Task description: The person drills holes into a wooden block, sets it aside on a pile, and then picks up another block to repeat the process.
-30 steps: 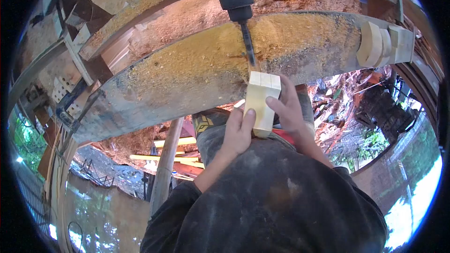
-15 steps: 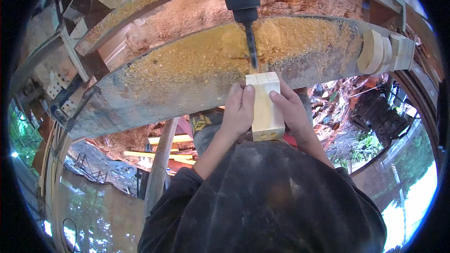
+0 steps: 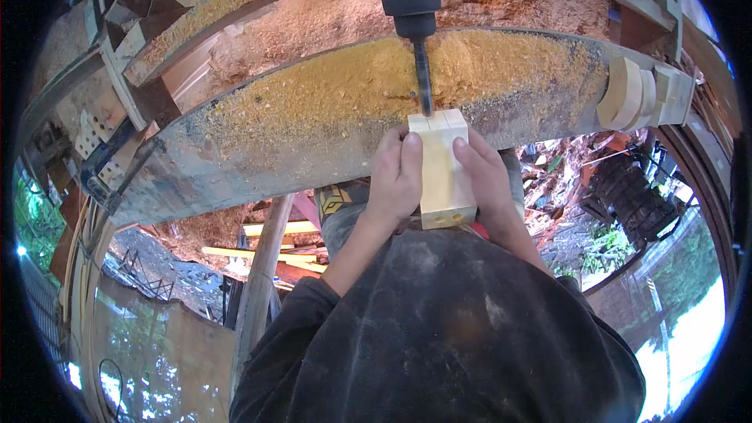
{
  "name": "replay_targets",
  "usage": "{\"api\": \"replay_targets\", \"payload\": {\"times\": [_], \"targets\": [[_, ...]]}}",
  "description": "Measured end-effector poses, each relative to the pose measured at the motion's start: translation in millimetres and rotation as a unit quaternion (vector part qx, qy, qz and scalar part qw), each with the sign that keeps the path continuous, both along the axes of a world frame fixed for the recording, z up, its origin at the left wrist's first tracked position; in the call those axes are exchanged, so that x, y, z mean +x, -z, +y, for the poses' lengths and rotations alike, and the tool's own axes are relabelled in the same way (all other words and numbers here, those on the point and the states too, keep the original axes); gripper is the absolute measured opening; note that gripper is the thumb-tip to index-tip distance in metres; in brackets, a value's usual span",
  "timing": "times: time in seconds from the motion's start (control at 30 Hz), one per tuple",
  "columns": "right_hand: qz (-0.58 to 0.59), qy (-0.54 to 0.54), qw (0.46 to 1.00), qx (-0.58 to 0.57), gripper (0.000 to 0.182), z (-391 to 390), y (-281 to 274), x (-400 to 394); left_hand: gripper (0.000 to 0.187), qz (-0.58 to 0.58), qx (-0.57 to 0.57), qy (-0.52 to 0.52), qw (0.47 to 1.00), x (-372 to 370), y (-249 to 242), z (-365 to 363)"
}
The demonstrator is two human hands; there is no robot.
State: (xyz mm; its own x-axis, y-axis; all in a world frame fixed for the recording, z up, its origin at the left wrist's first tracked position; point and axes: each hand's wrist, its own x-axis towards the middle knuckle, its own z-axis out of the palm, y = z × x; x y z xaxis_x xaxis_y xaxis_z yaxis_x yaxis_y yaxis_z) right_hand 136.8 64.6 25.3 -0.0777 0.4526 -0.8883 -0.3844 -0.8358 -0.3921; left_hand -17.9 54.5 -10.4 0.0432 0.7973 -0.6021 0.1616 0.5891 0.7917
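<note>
A pale rectangular wooden block [image 3: 440,172] is held between my two hands, its length pointing away from me. My left hand [image 3: 395,180] is closed on its left side, thumb along the upper edge. On the opposite side, my right hand [image 3: 487,180] grips it with the thumb near the top edge. Pencil-like lines cross the block's far end, and two round holes show in its near end. Right at the far end is the tip of a dark drill bit [image 3: 424,78], fixed in a black chuck [image 3: 410,1].
Yellow sawdust [image 3: 313,90] covers much of the long wooden bench board [image 3: 258,153]. Several cut wooden pieces [image 3: 623,92] stand at its right end. A wooden post [image 3: 261,266] and yellow strips of wood [image 3: 266,255] are below on the left.
The block and both hands have moved slightly away from me, bringing the block's far end up to the bit's tip. The view has shifted a little.
</note>
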Motion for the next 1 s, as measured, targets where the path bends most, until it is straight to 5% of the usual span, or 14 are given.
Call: {"api": "replay_targets", "payload": {"times": [0.13,1.0], "targets": [[-0.064,0.012,0.997,0.029,0.052,-1,4,-3,0.043,0.008,0.001,-0.014,1.0,2,-2,3],[-0.042,0.023,0.998,0.049,0.057,-4,14,0,0.043,0.046,0.026,0.003,0.999,2,0,5]]}}
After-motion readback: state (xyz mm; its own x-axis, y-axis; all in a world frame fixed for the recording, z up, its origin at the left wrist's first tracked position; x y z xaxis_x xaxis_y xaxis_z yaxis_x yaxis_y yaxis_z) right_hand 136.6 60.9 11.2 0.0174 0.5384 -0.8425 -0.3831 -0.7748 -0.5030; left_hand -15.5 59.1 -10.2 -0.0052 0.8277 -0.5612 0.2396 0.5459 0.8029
